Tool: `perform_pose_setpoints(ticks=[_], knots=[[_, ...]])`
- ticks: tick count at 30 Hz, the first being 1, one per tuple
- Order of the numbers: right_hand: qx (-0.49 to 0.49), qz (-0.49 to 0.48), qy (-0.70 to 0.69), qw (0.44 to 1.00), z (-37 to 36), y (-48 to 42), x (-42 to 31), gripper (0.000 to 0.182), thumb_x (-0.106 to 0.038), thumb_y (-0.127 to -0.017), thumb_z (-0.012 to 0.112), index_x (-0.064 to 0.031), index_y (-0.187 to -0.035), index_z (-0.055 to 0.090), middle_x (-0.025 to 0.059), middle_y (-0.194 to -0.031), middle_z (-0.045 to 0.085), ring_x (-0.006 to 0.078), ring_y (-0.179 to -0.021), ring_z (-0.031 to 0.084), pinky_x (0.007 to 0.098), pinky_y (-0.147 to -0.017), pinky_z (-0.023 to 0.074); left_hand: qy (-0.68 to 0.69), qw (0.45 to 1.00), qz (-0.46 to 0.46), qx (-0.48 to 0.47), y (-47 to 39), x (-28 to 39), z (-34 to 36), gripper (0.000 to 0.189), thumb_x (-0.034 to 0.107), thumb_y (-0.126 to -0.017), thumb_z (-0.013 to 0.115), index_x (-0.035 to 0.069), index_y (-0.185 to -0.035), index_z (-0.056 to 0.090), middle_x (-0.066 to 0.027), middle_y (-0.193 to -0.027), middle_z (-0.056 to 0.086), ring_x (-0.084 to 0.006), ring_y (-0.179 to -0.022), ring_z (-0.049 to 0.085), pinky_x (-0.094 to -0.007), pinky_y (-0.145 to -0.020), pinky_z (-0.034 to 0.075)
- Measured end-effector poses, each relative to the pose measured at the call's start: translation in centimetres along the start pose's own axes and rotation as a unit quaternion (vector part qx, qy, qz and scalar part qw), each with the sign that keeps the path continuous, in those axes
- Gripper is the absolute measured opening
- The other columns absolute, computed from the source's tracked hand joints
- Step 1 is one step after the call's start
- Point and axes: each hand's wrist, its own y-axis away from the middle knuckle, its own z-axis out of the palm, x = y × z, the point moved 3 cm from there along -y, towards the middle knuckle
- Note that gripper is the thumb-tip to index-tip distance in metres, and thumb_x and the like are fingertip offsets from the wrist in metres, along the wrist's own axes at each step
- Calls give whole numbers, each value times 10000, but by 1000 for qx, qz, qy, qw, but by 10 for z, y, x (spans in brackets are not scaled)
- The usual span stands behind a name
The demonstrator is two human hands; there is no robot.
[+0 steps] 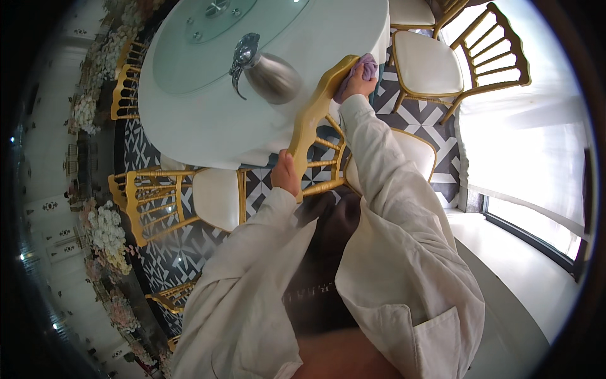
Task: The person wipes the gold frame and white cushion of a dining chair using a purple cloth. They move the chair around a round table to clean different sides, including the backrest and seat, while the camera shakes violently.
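A gold spindle-back chair (pixel 310 118) stands in front of me, its scalloped top rail between my hands and its pale seat (pixel 413 149) beyond, partly behind my right sleeve. My left hand (pixel 285 173) grips the near left end of the top rail. At the rail's other end, my right hand (pixel 360 85) holds a bunched purple cloth (pixel 368 66) against the wood. A brushed-metal thermal jug (pixel 272 78) with a shiny lid and handle is on the white-covered round table (pixel 199 149), left of the rail.
A glass turntable (pixel 173 78) lies on the table. Another gold chair (pixel 215 199) is at the left, and one more (pixel 428 61) stands at the upper right by a white curtain (pixel 525 151). Flower arrangements (pixel 106 230) line the far left. The floor (pixel 191 248) is patterned.
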Motion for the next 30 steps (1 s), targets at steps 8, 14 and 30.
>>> perform_pose_setpoints(ticks=[8,14,30], knots=[[-237,-40,90,966,-73,130,54,373,-169,-762,689,18,-1043,530,153,-1004,597,231,-946,560,316,-851,413,-17,999,-22,-17,3,2,-5,479,418,-961,240,54,-1140,495,-211,-931,590,-399,-886,555,-406,-749,431],[-221,1,-8,975,-46,97,26,231,-111,-769,669,-22,-945,550,46,-881,595,117,-776,548,246,-705,446,4,1000,-7,8,5,-3,-3,532,479,-946,182,77,-1126,481,-203,-936,607,-408,-882,558,-453,-736,418],[-175,-23,194,965,-99,124,55,411,-271,-798,639,8,-1058,485,201,-1004,589,308,-951,565,357,-811,438,367,924,-101,46,1,-44,11,756,633,-900,176,-7,-918,578,-68,-872,614,-166,-827,556,-302,-766,411]])
